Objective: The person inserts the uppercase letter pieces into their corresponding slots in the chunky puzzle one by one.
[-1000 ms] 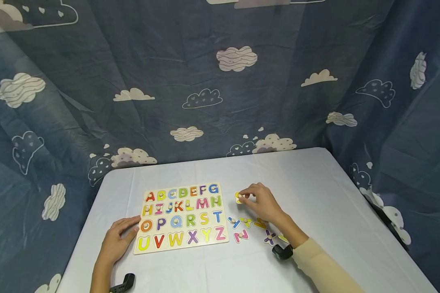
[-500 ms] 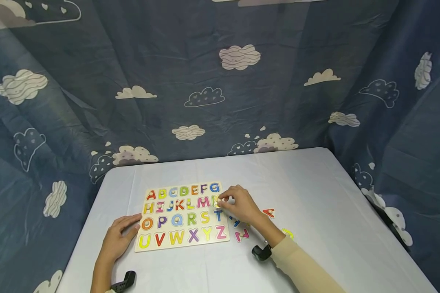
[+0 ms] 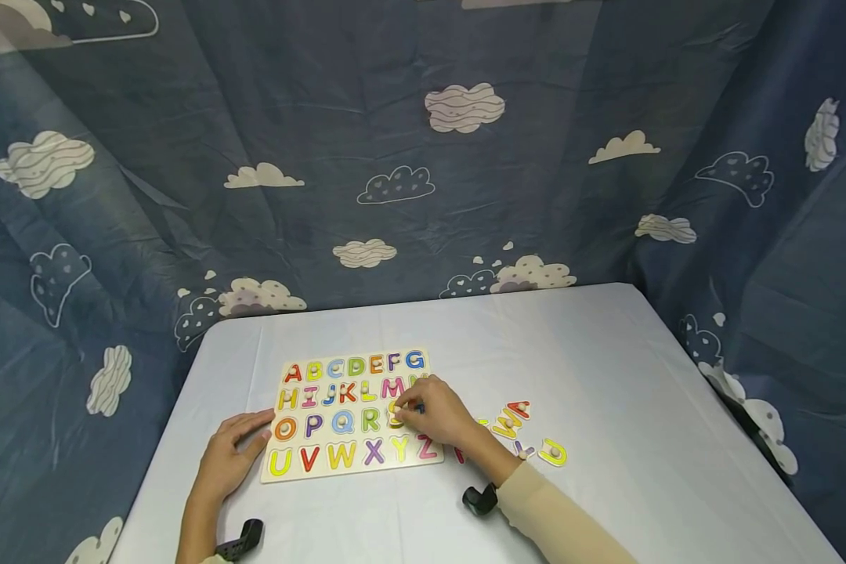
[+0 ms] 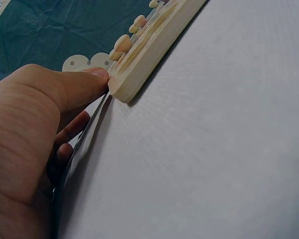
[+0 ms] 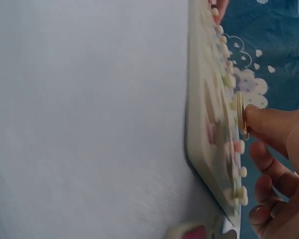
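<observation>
A wooden alphabet puzzle board (image 3: 295,464) lies on the table, its first two rows and part of the third fitted with knobbed letters. My right hand (image 3: 437,411) pinches a yellow letter S (image 3: 395,415) by its knob, right over the printed S in the third row. In the right wrist view the letter (image 5: 240,112) stands edge-on close over the board, between thumb and fingertips. My left hand (image 3: 229,454) rests at the board's left edge with fingers extended. The left wrist view shows its thumb (image 4: 84,85) against the board's corner. The right hand hides the T slot.
Loose letters lie right of the board: a yellow U (image 3: 553,452), an orange W (image 3: 507,424), a red V (image 3: 518,409) and a purple X (image 3: 523,449). Others sit partly behind the right forearm. A dark cloud-print curtain (image 3: 395,102) stands behind the white table (image 3: 606,352).
My right hand has carried the yellow S leftward and down from beside the board, past the N, to the third row. The left hand has stayed at the board's edge.
</observation>
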The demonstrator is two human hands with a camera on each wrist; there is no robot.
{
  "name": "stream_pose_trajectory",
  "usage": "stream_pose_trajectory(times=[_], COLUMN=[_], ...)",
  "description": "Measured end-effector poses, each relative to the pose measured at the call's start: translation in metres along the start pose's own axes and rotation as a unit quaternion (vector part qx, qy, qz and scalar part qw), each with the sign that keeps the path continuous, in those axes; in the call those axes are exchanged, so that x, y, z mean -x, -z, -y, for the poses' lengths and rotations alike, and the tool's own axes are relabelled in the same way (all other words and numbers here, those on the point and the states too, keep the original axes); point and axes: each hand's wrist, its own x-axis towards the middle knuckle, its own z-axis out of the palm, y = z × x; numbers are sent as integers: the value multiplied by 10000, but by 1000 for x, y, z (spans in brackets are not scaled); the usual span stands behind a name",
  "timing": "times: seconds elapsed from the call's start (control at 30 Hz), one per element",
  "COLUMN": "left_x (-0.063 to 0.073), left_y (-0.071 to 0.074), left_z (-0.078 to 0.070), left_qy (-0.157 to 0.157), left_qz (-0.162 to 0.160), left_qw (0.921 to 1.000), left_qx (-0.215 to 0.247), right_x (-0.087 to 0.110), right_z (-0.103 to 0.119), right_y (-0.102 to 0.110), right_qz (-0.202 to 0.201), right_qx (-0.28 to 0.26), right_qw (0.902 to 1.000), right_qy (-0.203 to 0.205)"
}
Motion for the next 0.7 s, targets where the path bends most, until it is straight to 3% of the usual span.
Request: stream_pose_trajectory(times=[0.7], left_x=[-1], left_y=[0], left_z=[2], left_qy=[25], left_qz=[7], left_qw=[10000], left_qx=[-87], right_x=[0], right_z=[4], right_y=[-10], right_qz=[123], right_qx=[221], right_qw=[9989], right_qy=[-404])
